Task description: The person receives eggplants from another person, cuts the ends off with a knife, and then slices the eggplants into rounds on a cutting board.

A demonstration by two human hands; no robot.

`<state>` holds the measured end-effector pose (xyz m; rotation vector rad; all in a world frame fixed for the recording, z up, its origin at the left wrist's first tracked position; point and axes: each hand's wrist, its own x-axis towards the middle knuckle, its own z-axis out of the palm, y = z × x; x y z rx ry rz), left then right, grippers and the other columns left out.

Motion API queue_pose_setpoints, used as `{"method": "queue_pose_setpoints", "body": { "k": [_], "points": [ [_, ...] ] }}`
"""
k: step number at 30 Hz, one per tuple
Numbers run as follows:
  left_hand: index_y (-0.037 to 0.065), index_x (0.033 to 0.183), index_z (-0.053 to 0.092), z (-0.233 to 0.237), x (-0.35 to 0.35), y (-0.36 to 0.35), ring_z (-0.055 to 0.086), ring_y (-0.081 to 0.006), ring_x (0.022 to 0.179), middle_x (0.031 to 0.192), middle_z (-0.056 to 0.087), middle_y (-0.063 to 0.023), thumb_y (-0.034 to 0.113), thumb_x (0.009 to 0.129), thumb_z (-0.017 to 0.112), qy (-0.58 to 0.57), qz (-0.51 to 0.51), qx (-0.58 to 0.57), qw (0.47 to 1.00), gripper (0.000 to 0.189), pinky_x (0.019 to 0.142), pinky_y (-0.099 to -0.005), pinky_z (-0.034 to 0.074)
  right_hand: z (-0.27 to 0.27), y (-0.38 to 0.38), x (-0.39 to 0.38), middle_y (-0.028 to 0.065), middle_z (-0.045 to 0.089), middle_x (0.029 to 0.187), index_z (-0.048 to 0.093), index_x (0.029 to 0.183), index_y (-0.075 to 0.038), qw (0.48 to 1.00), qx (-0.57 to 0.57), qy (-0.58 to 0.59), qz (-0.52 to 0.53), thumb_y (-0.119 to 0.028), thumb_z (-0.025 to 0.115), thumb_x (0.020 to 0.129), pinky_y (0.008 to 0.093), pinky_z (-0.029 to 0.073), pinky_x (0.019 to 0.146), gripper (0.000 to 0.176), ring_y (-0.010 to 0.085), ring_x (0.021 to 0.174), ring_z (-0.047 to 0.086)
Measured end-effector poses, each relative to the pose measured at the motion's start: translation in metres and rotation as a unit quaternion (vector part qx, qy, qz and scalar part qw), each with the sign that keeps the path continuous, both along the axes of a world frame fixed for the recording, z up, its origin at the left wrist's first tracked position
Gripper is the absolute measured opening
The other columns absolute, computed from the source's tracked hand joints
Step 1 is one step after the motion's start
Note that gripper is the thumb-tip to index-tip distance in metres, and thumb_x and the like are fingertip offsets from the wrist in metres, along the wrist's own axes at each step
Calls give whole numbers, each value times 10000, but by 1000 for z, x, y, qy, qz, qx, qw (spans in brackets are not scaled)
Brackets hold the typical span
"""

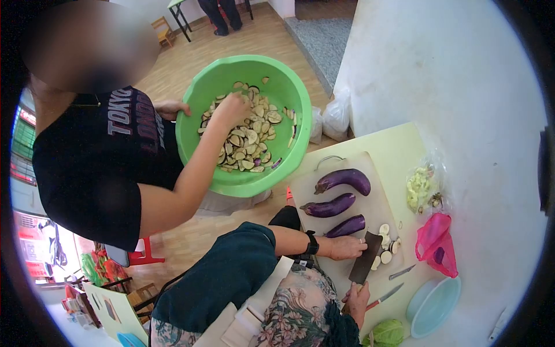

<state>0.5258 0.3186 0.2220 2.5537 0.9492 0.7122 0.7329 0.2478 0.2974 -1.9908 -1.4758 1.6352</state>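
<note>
My left hand (347,247), with a dark watch on the wrist, is closed with bent fingers beside a cleaver (365,258); it appears to grip an eggplant, mostly hidden under the palm. The cleaver stands in my right hand (356,298), fingers wrapped round its handle. Pale eggplant slices (385,257) lie just past the blade on a white cutting board (378,173). Above my left hand, and very near it, rests a purple eggplant (347,226). Farther along the board are another eggplant (329,206) and a curved eggplant (344,181).
A co-worker in a black T-shirt (104,156) reaches into a green basin (298,147) of eggplant slices. On the table (404,141) are a pink bag (435,246), scraps in clear plastic (421,188), a red-handled knife (386,295), a light-blue basin (436,306) and a cabbage (386,333).
</note>
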Motion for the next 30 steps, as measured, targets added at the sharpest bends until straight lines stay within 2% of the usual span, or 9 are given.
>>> {"method": "queue_pose_setpoints", "body": {
  "k": [8, 30],
  "points": [
    [49, 737, 554, -4, 2, -1, 489, -258, 875, 902, 437, -115, 152, 750, 535, 3, -2, -8, 1000, 105, 717, -335, 477, -3, 0, 3, 75, 500, 552, 421, 956, 14, 1000, 19, -7, 15, -142, 529, 875, 308, 460, 368, 206, 170, 394, 532],
    [42, 736, 545, -6, 3, -2, 500, -267, 841, 898, 439, -123, 149, 773, 520, -14, -1, -13, 1000, 116, 684, -363, 472, -4, -1, 5, 74, 507, 557, 429, 960, 13, 1000, 20, -6, 22, -152, 527, 878, 305, 462, 372, 209, 164, 400, 532]
  ]
}}
